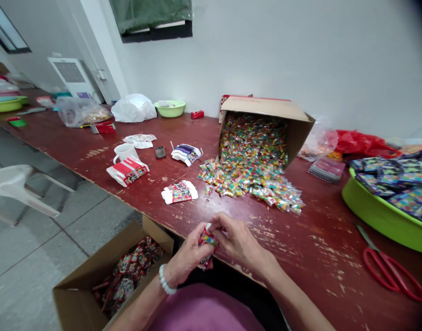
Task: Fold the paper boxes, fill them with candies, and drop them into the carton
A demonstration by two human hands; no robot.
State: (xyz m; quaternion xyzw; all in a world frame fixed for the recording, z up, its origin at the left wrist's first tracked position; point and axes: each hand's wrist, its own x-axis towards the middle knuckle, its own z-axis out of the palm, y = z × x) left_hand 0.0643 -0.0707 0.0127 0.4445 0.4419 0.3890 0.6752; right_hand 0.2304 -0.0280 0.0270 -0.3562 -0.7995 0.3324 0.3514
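Pinching a small colourful packet (207,241) between both hands, just above the near edge of a worn red table (317,243). Left hand (188,257) curled around the packet's lower side, fingers pressed together, white bead bracelet (166,280) at the wrist. Right hand (240,241) gripping the packet's upper end with thumb and fingertips, touching the left hand. Just beyond the hands, a flat printed carton (179,191) lying on the table. Farther ahead of the right hand, a heap of wrapped sweets (252,184) spilling from a cardboard box (266,108) tipped on its side. Below and to the left of the left hand, an open box (73,303) on the floor, holding more colourful packets. Well off to the right of the right hand, red scissors (390,269) and a green basin (376,207) of dark packets.
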